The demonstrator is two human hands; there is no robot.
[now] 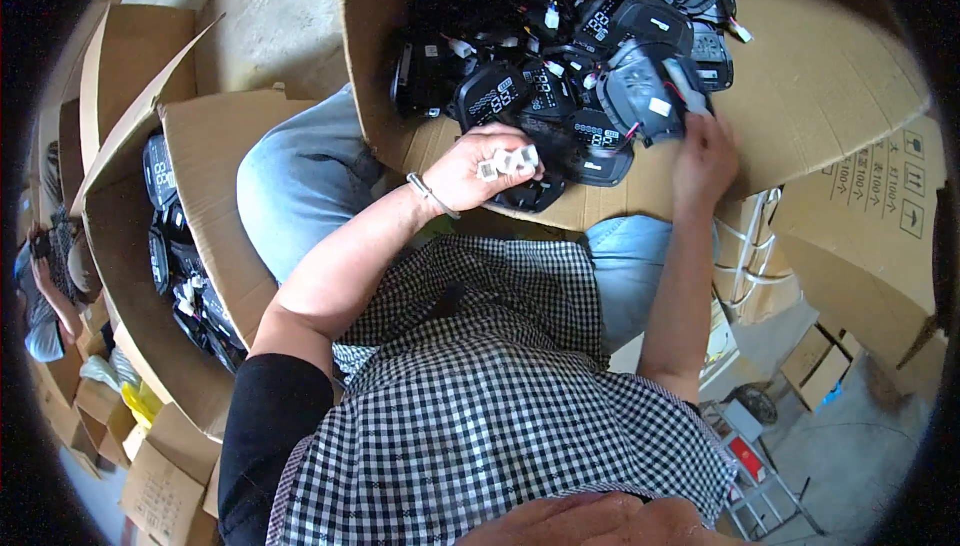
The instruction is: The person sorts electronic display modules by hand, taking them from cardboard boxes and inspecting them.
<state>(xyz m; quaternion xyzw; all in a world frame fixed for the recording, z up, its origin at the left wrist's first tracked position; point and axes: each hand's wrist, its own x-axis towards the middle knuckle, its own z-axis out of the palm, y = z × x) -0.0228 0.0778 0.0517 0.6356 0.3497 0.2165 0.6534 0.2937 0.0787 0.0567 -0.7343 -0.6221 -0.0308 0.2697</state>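
Two hands, one black panel, some small white plugs

Many black display panels [560,56] are heaped in a big open cardboard box [830,86] that rests across the person's lap. A second cardboard box [130,276] with more black parts is seen at the left.

One round black panel [640,96] with thin wires is held up at the edge of the heap. The right hand [705,161] is closed around its lower right side. The panel looks hard and light, with a shiny front that could slip or get scratched. It is best gripped by its thick rim, not by the wires, which look easy to pull loose.

The left hand [480,171] is curled around a few small white plugs [510,161], just beside the heap. These look very light and easy to drop, so they are best kept cupped in the fingers.
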